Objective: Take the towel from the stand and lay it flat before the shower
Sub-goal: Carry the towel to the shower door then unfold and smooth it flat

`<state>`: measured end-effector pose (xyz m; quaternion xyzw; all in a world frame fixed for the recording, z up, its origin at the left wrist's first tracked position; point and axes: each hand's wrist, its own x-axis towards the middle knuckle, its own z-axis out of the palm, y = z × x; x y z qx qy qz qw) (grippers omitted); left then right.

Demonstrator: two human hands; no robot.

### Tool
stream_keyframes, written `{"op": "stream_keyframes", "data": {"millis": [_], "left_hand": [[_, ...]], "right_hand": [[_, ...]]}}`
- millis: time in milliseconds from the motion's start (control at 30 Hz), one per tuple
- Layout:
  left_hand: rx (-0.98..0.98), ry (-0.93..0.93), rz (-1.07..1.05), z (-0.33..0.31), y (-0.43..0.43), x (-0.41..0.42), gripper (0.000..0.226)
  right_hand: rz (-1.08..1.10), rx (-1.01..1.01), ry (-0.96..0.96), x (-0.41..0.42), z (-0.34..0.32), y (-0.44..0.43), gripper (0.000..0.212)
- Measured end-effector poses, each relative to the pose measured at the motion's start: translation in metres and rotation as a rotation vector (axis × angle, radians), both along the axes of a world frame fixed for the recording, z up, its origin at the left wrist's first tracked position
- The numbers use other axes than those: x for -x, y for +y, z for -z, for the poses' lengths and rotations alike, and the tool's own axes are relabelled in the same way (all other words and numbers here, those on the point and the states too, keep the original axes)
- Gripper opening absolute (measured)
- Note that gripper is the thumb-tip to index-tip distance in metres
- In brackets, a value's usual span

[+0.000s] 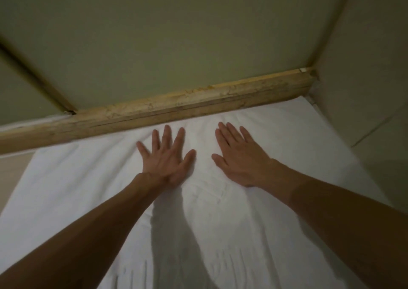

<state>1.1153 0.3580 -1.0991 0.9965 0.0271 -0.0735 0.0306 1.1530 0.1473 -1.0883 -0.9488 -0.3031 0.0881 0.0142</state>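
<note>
A white towel [276, 211] lies spread on the floor, its far edge against a worn tan stone threshold [167, 109]. My left hand [165, 158] rests palm down on the towel near that edge, fingers spread. My right hand [240, 156] lies flat beside it, a little to the right, fingers apart. Neither hand grips the cloth. Soft creases run between and below the hands. My forearms cover part of the towel's near half.
Beyond the threshold is the greenish shower floor [176, 45]. A pale wall [364, 78] rises at the right, meeting the towel's right edge. Bare beige floor [13, 167] shows at the left of the towel.
</note>
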Motion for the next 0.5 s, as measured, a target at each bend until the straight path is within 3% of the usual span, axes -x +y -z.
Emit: {"op": "stream_keyframes", "data": {"millis": [200, 500], "left_hand": [[-0.012, -0.124, -0.164, -0.002, 0.026, 0.026, 0.086], [0.04, 0.051, -0.173, -0.008, 0.06, 0.045, 0.083]], "right_hand": [[0.004, 0.02, -0.043, 0.001, 0.0, 0.004, 0.068], [0.034, -0.045, -0.001, 0.031, -0.026, 0.011, 0.061]]}}
